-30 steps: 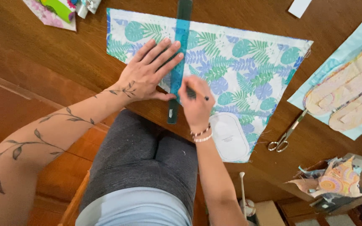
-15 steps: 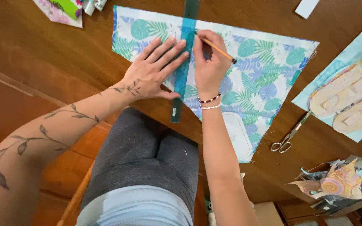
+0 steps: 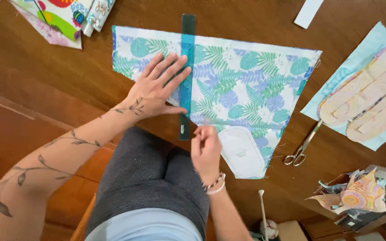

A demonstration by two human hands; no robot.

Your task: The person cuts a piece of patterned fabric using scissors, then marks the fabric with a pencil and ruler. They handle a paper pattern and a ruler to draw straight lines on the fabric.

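The left hand (image 3: 159,87) lies flat and wide open, palm down, fingers spread and pointing toward the far edge of the tabletop (image 3: 255,13). It presses on a leaf-print fabric (image 3: 246,85), and its fingertips and thumb rest on a long teal ruler (image 3: 186,67). The ruler runs straight across the fabric from the far side toward the near edge, its near end sticking out past the fabric just beside the person's lap.

The right hand (image 3: 205,149) sits at the near edge of the tabletop, just right of the ruler's near end. Its fingers are curled in and bunched together at the fabric's near border; the hand is blurred, and whether it pinches anything between the fingers cannot be told. Bead bracelets circle its wrist.

The fabric is a pale piece printed with blue and green leaves, spread flat in the middle of the tabletop, wide at the far side and narrowing toward the near edge. On its near right part lies a white oval pattern piece (image 3: 241,152), close to the right hand.

To the right of the fabric, scissors (image 3: 302,147) lie closed on the bare wood. Beyond them, toward the right edge, a light blue sheet (image 3: 358,58) carries several tan oval cutouts (image 3: 371,98). A heap of colourful fabric scraps (image 3: 358,194) sits at the near right corner. At the far left corner lies brightly printed cloth (image 3: 59,13).
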